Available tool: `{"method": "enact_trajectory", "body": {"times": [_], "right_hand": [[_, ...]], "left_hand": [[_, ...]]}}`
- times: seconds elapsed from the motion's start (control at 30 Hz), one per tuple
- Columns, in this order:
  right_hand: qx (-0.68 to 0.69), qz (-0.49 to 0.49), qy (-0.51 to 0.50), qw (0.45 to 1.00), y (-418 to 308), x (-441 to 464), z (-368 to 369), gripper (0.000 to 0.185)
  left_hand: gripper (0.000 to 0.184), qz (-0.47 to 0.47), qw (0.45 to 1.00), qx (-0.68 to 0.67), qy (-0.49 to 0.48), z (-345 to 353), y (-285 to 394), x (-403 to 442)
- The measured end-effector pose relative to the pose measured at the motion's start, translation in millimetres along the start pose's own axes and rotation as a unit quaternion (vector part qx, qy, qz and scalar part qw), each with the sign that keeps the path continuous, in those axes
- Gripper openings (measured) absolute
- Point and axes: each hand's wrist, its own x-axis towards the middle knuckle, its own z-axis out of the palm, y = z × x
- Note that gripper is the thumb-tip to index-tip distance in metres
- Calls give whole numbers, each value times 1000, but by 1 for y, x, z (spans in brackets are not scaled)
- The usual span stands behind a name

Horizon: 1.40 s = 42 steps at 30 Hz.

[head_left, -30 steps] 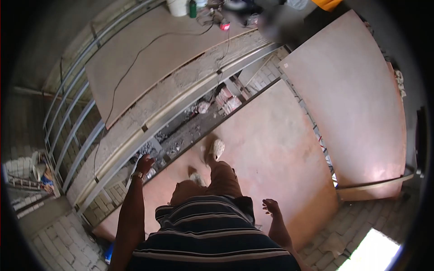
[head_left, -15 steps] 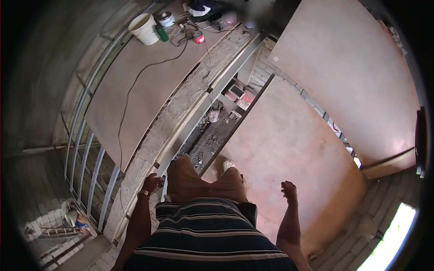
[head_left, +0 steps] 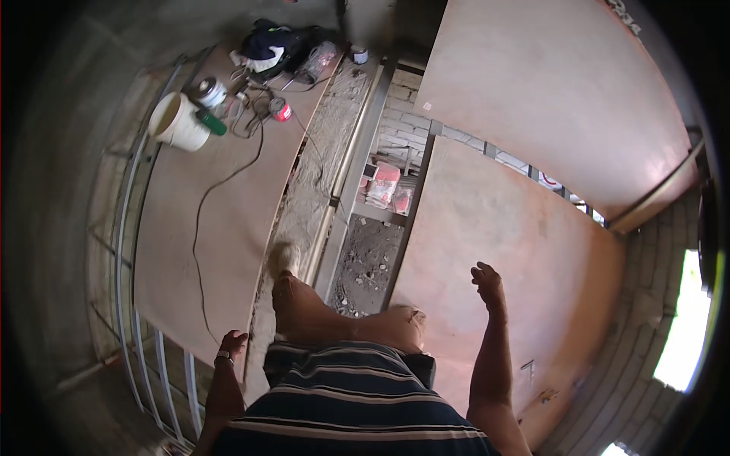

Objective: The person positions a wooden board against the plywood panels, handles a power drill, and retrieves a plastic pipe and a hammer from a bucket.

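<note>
My left hand (head_left: pixel 233 344) hangs low at the left, beside the edge of the left board (head_left: pixel 171 258). Its fingers are loosely apart and hold nothing; a watch circles the wrist. Out over the wide right board (head_left: pixel 487 220) is my right hand (head_left: pixel 487 283), bare, with its fingers half bent and a little apart. Neither hand visibly grips anything. My left shoe (head_left: pixel 286 258) is on the rough concrete beam (head_left: pixel 312 186) between the boards. The other foot is hidden below my bent knee.
A gap with rubble (head_left: pixel 365 266) runs along a metal beam (head_left: pixel 350 178). On the left board stand a white bucket (head_left: pixel 179 125), a green bottle (head_left: pixel 211 121), a red can (head_left: pixel 280 109) and a cable (head_left: pixel 195 235). Another large board (head_left: pixel 555 91) lies at upper right; metal bars (head_left: pixel 163 372) border the left.
My view has turned and moved forward along the beam. My left foot has stepped onto the concrete beam. Both hands have swung slightly and stay free of objects.
</note>
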Motion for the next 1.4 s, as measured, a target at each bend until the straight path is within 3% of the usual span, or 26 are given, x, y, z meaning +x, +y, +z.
{"method": "enact_trajectory", "body": {"times": [0.07, 0.13, 0.2, 0.3, 0.43, 0.53, 0.63, 0.77, 0.97, 1.03, 1.07, 1.13, 1.17, 1.23, 1.3, 1.4], "right_hand": [[-21, 5, 11, 1000, -49, 12, 37, 56], [-81, -18, -15, 996, -103, 21, 74, 53], [-137, -75, -13, 988, -167, 25, 111, 50], [-109, -72, -32, 991, -271, 22, 145, 50], [-90, -69, -21, 993, -335, 11, 163, 50], [-67, -46, 10, 997, -314, 6, 171, 50], [-43, 25, 28, 998, -288, -7, 178, 50], [23, 93, 20, 995, -254, -6, 195, 48], [47, 63, 112, 991, -221, 11, 221, 48], [61, 111, 101, 987, -232, 0, 211, 49], [54, 125, 107, 985, -231, -6, 205, 49], [44, 152, 115, 981, -224, -19, 196, 50], [50, 153, 154, 975, -210, -23, 196, 50], [160, 175, 223, 946, -197, -38, 194, 50], [194, 184, 284, 921, -182, -56, 199, 45], [151, 227, 324, 906, -201, -101, 206, 45]], "left_hand": [[56, 124, 978, 143, 87, -63, -13, 118], [57, 82, 993, 29, 78, -125, 99, 103], [60, 168, 981, -58, 80, -181, 147, 136], [60, 241, 964, -75, 80, -252, 205, 160], [53, 225, 971, -63, 48, -316, 226, 210], [56, 173, 985, -8, 29, -345, 254, 227], [55, 149, 988, -46, 15, -354, 306, 221], [52, 225, 974, 40, -8, -364, 390, 215], [53, 362, 927, 97, 22, -348, 494, 243], [54, 294, 945, 140, -32, -320, 516, 227], [54, 318, 933, 161, -51, -312, 505, 268], [53, 292, 922, 246, -64, -279, 512, 254], [50, 291, 908, 293, -66, -269, 510, 260], [44, 194, 930, 285, -128, -248, 515, 247], [38, 234, 864, 410, -175, -234, 538, 222], [41, 476, 677, 520, -209, -233, 557, 311]]}}
